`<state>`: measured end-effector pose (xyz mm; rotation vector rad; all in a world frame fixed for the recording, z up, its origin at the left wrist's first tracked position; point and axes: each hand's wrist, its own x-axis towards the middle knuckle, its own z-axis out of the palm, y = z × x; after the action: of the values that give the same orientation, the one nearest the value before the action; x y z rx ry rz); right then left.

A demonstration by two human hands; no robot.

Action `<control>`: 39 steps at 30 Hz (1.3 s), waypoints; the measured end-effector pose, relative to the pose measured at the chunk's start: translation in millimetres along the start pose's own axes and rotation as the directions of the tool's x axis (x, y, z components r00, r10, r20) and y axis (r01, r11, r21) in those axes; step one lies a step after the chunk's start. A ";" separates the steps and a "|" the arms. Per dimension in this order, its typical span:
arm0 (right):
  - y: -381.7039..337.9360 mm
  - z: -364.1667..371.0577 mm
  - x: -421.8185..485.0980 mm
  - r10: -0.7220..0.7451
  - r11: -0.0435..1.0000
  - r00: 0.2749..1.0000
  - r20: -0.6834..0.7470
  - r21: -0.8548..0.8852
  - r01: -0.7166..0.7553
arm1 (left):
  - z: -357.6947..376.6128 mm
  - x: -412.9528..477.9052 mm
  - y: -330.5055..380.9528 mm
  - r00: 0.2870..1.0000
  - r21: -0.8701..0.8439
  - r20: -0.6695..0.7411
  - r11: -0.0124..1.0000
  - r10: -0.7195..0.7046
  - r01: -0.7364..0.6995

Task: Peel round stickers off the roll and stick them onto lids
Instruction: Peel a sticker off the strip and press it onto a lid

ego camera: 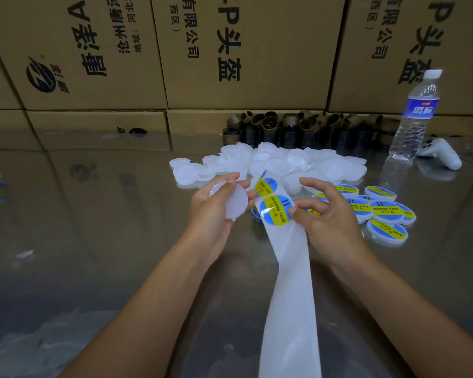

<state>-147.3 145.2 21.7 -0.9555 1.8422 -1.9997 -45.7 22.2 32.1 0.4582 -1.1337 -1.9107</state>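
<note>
Grip of left hand (212,214) clamped round blank lid (235,204), face presented for labelling; right hand (329,222) grip pinching sticker (275,211) edge, apparently lifting it off backing strip (288,282).

Just one camera, worn on the person's head: wide-angle, facing forward and tilted down at the shiny table (107,255). It's really close in, left hand (216,211) and right hand (331,222) mid-frame, stacked cardboard boxes (230,50) filling the top edge behind.
</note>
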 end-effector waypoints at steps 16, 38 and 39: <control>8.3 3.3 -8.1 -0.401 0.739 0.910 0.109 -0.548 0.391 | 2.8 -10.9 -11.3 0.981 0.450 0.092 0.886 -0.171 0.112; 8.5 -2.7 -2.4 -0.555 0.584 0.816 0.161 -0.624 0.519 | 6.6 -13.5 -7.4 0.955 0.384 0.161 0.907 -0.250 0.173; 8.3 -2.3 -2.6 -0.555 0.583 0.815 0.166 -0.621 0.523 | 6.4 -13.2 -7.5 0.955 0.389 0.163 0.906 -0.247 0.168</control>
<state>-148.8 147.2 13.1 -1.8848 2.5806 -1.6268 -45.9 38.1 27.8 0.6156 -1.6594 -1.9627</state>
